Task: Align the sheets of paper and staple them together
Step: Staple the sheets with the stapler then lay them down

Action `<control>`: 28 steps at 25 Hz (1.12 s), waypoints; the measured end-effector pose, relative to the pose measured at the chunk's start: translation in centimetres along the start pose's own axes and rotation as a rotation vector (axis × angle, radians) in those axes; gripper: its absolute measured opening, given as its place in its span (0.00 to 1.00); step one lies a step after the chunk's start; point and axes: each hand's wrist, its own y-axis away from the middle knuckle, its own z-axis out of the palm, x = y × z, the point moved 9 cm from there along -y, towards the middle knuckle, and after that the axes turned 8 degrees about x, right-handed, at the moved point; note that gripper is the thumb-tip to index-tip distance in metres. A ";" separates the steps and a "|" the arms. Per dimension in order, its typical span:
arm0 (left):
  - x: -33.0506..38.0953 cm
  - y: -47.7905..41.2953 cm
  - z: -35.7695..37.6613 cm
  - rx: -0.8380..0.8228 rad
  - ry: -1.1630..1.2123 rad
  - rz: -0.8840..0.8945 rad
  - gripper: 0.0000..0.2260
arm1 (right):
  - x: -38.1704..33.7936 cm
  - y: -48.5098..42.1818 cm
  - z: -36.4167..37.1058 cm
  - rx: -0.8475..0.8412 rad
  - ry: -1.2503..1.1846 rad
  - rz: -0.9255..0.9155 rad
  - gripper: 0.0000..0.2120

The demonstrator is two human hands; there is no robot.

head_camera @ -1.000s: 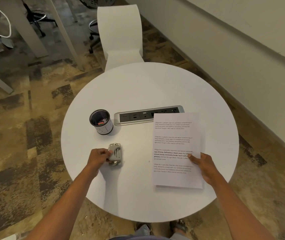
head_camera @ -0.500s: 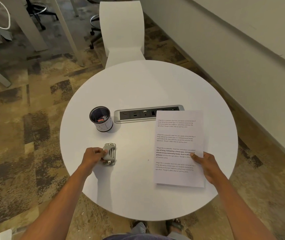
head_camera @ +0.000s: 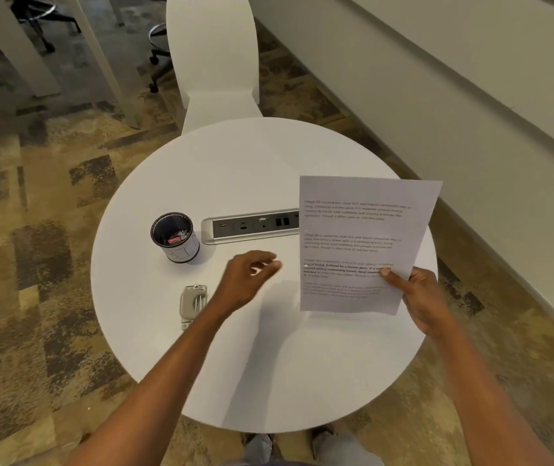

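At the right of the frame the right hand [head_camera: 418, 297] grips the printed sheets [head_camera: 363, 243], text too blurred to read, while the empty left hand [head_camera: 247, 280] hovers loosely curled beside the stapler [head_camera: 193, 306].

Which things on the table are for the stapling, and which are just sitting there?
For the job:
paper, held up by the right hand
stapler, lying on the table
left hand, empty, between stapler and paper

Just sitting there:
cup
power strip
chair
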 end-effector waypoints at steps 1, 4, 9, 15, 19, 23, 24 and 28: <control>1.3 -0.4 1.7 -0.046 -0.006 0.018 0.14 | -0.5 -0.1 -0.1 -0.005 -0.001 -0.012 0.18; 4.2 -1.3 4.9 -0.067 -0.013 0.080 0.12 | -1.5 -0.7 -0.2 -0.030 -0.029 -0.013 0.15; 5.0 -1.4 6.4 0.061 0.011 0.040 0.08 | -3.0 -1.8 -1.4 -0.064 0.210 -0.063 0.07; 5.7 -1.0 6.9 0.247 -0.003 0.071 0.05 | -5.2 -4.6 -2.1 -0.104 0.568 -0.249 0.17; 4.2 -0.6 8.1 0.234 -0.039 0.021 0.07 | -3.3 -5.6 -2.7 -0.153 0.564 -0.219 0.17; 2.5 0.5 9.3 0.259 -0.101 -0.021 0.10 | -0.3 -4.7 -2.8 -0.270 0.676 -0.205 0.14; 2.6 0.7 9.1 0.290 -0.083 -0.015 0.09 | -0.6 -4.7 -3.0 -0.261 0.641 -0.206 0.13; 3.4 0.2 8.9 0.309 -0.018 0.042 0.09 | -1.1 -5.9 -4.1 -0.231 0.609 -0.197 0.11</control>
